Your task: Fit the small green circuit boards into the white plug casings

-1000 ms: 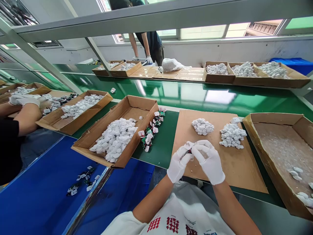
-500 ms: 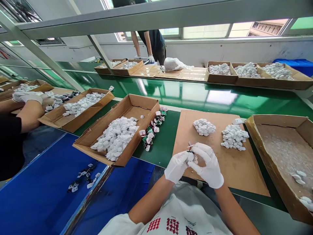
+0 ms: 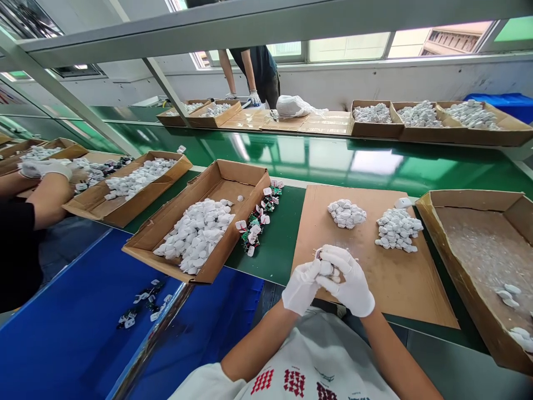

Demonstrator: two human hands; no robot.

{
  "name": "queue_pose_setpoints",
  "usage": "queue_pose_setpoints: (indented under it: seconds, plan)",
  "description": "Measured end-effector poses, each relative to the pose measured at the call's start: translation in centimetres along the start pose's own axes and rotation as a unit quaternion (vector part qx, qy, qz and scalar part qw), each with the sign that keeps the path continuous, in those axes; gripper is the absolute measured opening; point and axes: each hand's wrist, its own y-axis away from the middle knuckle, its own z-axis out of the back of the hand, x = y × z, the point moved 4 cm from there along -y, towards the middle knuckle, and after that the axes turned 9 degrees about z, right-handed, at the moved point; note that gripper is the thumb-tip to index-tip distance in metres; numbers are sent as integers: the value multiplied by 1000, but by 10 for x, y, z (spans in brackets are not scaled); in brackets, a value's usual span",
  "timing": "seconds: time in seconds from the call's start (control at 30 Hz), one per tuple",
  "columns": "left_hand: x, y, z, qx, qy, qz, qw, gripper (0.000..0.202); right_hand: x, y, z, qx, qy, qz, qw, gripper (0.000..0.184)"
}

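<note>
My left hand (image 3: 300,288) and my right hand (image 3: 350,282), both in white gloves, meet above the near edge of a cardboard sheet (image 3: 308,239). Between their fingertips they pinch a small rounded white plastic piece (image 3: 325,268). Fingers cover part of it, and its details are too small to make out. Just beyond the hands lies a pile of small white pieces (image 3: 346,214). A larger pile of white pieces (image 3: 398,229) sits to its right on the same sheet.
Left of the sheet, small green circuit boards with white parts (image 3: 255,225) line a cardboard box (image 3: 227,233) of white pieces. A shallow box (image 3: 470,250) stands at right. A co-worker's gloved hand (image 3: 45,168) is at far left; another person (image 3: 260,72) stands across the green bench.
Both hands stay together at nearly the same spot. My right fingers have curled further over the white piece, and the thin reddish part that stuck up from it no longer shows clearly.
</note>
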Motion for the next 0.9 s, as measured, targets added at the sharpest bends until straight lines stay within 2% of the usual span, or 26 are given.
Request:
queue_pose_setpoints:
  seconds: [0.17, 0.37, 0.53, 0.63, 0.7, 0.83, 0.9]
  plan:
    - [5, -10, 11, -7, -50, 22, 998, 49, -2, 2, 5, -28, 2, 21, 999, 39]
    - [-8, -3, 7, -1, -175, -31, 984, 39, 1, -3, 5, 36, -32, -5, 999, 43]
    - [-6, -8, 12, 11, -173, -11, 985, 47, 2, -3, 10, 2, -61, -13, 998, 36]
    - [1, -13, 16, 37, -140, 24, 989, 55, 1, 0, 10, -1, -86, -38, 996, 27]
    - [2, -13, 15, 45, -156, 33, 986, 53, 0, 2, 10, -2, -72, -53, 996, 23]
    - [-9, -5, 8, 8, -242, -26, 970, 42, 1, 3, 7, 27, -57, -44, 997, 28]
    - [-14, -2, 3, 11, -255, -51, 966, 40, 1, 3, 6, 46, -71, -38, 996, 34]
